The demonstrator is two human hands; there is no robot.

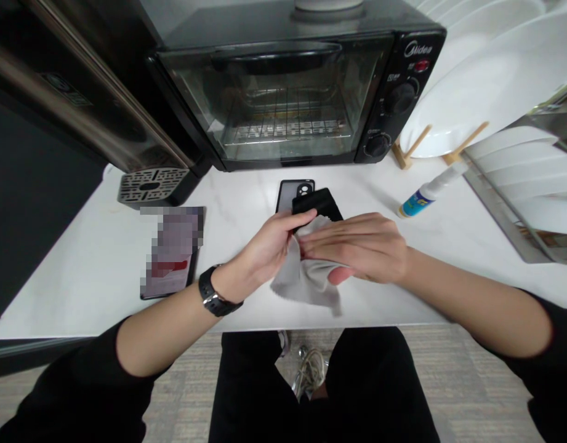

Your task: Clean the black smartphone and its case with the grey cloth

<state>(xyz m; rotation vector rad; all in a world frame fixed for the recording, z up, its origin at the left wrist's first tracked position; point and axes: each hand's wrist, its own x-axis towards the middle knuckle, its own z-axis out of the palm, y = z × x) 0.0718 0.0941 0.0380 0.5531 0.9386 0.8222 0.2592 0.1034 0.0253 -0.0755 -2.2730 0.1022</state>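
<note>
My left hand (269, 243) is closed around the edge of a dark phone (321, 202), its thumb lying on the black face. A light grey cloth (306, 286) covers the phone's near part and hangs down in folds. My right hand (370, 246) presses the cloth onto the phone, fingers together and pointing left, with cloth gathered under the palm. Just behind the phone lies a phone case (287, 192) with a black rim and camera cutouts, partly hidden by the phone.
On the white counter (237, 215), a tablet or large phone (175, 252) with a blurred screen lies left. A spray bottle (431, 191) stands right. Behind are a black toaster oven (274, 55), a drip tray (154, 184) and white plates (477, 80) in a rack.
</note>
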